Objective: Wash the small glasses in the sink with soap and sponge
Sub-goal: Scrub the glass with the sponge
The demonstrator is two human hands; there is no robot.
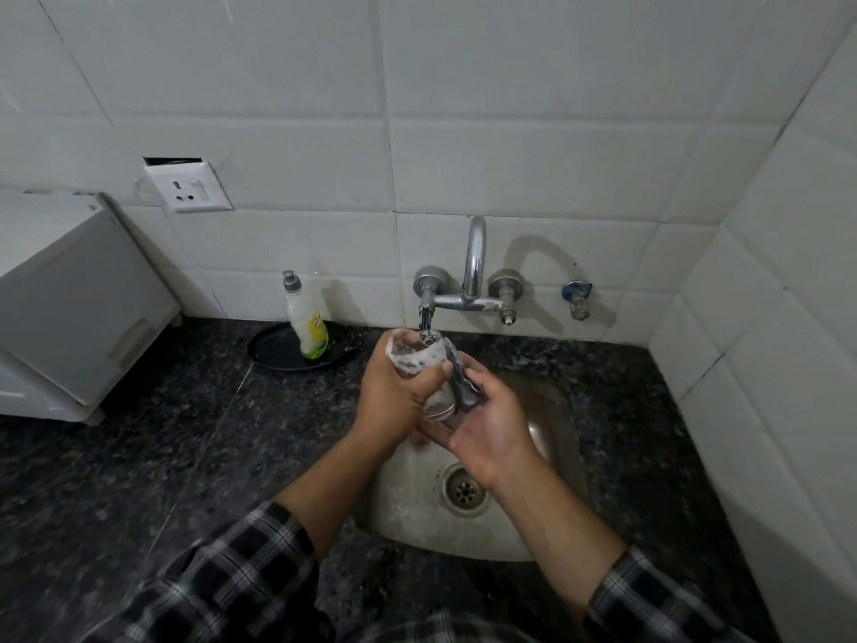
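At the centre of the frame, above the steel sink [552,438], a small soapy glass [419,364] is wrapped by the fingers of the left hand [394,396], its mouth tilted toward the upper left. A dark sponge [461,382] is pressed against the glass's right side, pinched by the thumb and fingers of the right hand [491,424]. The soap bottle [306,324] stands on a black plate [273,352] left of centre.

Foam is masking the glass [429,364], the left hand [394,396] covering its side; the sponge [461,387] is blurring, and both sleeves [222,577] are running off frame.
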